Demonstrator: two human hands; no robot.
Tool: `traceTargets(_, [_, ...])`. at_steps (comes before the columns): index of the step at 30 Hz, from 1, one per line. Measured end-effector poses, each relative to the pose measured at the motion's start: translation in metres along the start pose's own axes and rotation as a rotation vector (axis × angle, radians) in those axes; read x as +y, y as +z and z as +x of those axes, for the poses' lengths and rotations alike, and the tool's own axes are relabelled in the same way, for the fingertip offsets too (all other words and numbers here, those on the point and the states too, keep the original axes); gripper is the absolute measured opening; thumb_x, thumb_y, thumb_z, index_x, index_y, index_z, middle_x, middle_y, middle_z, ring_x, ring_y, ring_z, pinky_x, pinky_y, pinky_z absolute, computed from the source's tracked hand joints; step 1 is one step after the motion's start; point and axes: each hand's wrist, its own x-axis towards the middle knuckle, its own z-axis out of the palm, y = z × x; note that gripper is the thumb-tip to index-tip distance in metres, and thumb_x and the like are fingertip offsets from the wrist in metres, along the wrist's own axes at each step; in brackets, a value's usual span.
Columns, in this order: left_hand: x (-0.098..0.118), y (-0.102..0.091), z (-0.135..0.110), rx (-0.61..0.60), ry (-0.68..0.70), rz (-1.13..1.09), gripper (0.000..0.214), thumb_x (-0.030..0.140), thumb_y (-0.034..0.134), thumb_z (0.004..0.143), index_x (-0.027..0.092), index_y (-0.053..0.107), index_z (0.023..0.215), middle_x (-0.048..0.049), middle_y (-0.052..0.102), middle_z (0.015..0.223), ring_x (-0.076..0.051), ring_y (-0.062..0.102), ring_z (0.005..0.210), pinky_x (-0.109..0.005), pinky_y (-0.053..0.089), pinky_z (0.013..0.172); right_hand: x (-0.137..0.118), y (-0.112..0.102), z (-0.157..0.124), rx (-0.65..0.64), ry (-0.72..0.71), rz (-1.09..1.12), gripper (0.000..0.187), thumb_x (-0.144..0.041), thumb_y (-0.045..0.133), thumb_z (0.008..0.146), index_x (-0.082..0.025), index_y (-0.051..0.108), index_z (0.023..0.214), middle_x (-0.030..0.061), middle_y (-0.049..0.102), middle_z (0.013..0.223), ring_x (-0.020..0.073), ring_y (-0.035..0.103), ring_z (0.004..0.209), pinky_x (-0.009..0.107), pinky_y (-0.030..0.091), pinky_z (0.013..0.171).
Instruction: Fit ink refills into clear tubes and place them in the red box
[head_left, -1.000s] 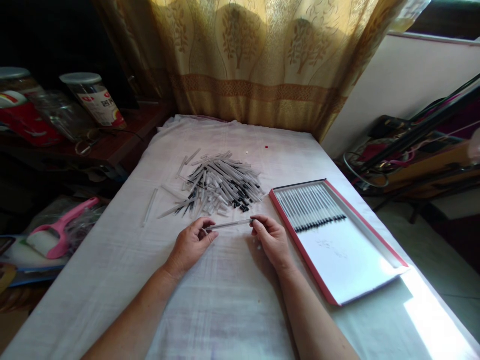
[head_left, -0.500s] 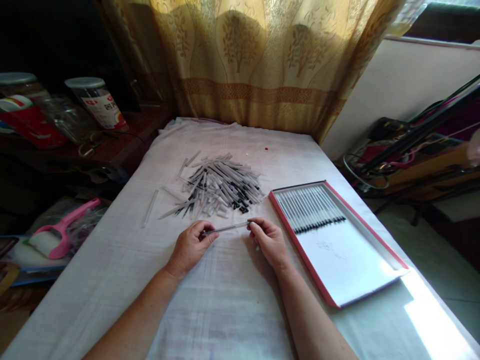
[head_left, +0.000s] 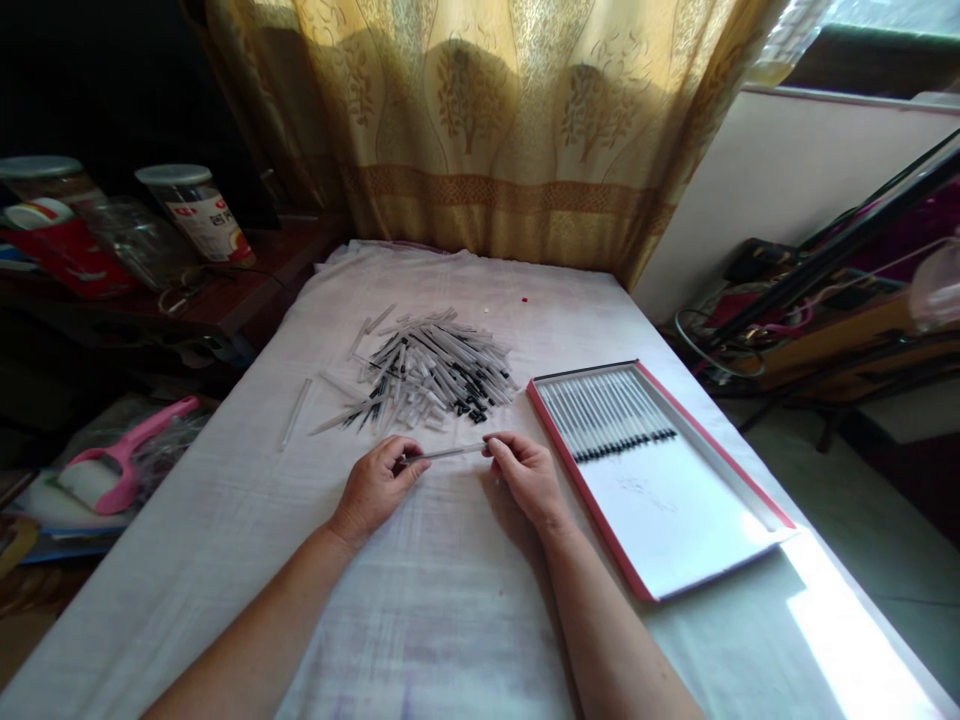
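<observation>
A slim translucent pen (head_left: 450, 453) is stretched between my two hands, held nearly level above the cloth. My left hand (head_left: 379, 485) pinches its left end between thumb and fingers. At the other end, my right hand (head_left: 527, 478) grips the tip with thumb and forefinger. Just beyond my hands lies a loose heap of clear pen parts (head_left: 435, 365), some with black ends. To the right is a shallow red-edged box (head_left: 622, 545), where a neat row of clear pens with black ends (head_left: 607, 415) fills the far part.
A pale cloth covers the table (head_left: 420, 620). One clear tube (head_left: 296, 413) lies apart on the left, and a tiny red piece (head_left: 524, 300) sits at the back. Jars (head_left: 199, 215) stand on a dark side cabinet; a pink-handled item (head_left: 127, 460) lies at left.
The view has shifted slightly, moving the table and box a little leftward. Both hands keep hold of the pen, its ends now slightly closer to level.
</observation>
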Motion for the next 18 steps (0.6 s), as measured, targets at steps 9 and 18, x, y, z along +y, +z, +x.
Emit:
traceTargets(9, [0.013,0.002,0.017,-0.141,0.104,0.102,0.017,0.037,0.06,0.084,0.021,0.064,0.09,0.0004,0.065,0.081,-0.013,0.06,0.066,-0.023,0.048,0.063,0.0,-0.003,0.001,-0.033,0.024,0.107,0.03,-0.043,0.07,0.07,-0.019,0.063,0.087,-0.0016,0.063,0.065,0.0092,0.047,0.047,0.022,0.034,0.045])
traceTargets(18, [0.014,0.0,0.046,-0.12,0.253,0.754,0.021,0.025,0.058,0.088,0.026,0.069,0.106,-0.0057,0.064,0.104,-0.022,0.062,0.092,-0.03,0.048,0.073,0.005,-0.017,0.01,0.211,-0.05,0.082,0.028,-0.045,0.064,0.073,-0.018,0.062,0.083,-0.0019,0.058,0.063,0.0101,0.048,0.048,0.023,0.038,0.046])
